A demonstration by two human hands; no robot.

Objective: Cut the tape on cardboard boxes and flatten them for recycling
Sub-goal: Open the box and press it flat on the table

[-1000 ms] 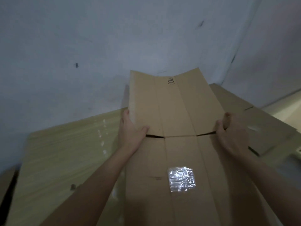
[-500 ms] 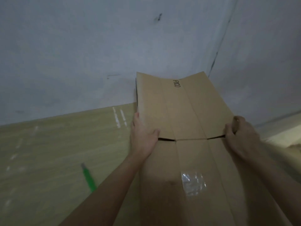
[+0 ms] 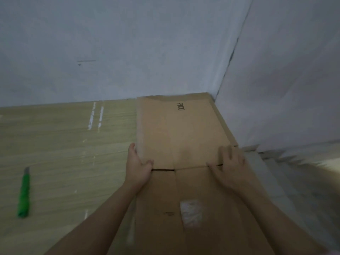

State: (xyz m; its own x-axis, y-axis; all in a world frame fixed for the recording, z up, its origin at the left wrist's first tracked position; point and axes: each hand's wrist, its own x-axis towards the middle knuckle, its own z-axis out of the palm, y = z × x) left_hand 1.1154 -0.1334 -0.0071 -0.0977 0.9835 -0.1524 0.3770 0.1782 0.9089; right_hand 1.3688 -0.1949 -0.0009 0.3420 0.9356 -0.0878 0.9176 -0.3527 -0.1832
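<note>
A flattened brown cardboard box (image 3: 184, 133) with "PICO" printed on it lies on the wooden floor, its far end in the corner of the room. A patch of clear tape (image 3: 191, 212) sticks to its near panel. My left hand (image 3: 138, 166) grips the box's left edge at a slit between flap and panel, thumb on top. My right hand (image 3: 230, 164) rests on the right side at the matching slit, fingers spread flat on the cardboard. A green utility knife (image 3: 24, 194) lies on the floor far to the left, away from both hands.
Grey walls (image 3: 128, 52) meet in a corner just behind the box. Another strip of cardboard (image 3: 223, 124) shows under the box's right edge. To the right is a blurred grey stepped area (image 3: 287, 173). Bare wooden floor (image 3: 64, 144) stretches to the left.
The box has come down from a raised tilt to lie flat on the floor in the corner. My right hand went from gripping the edge to lying flat on top.
</note>
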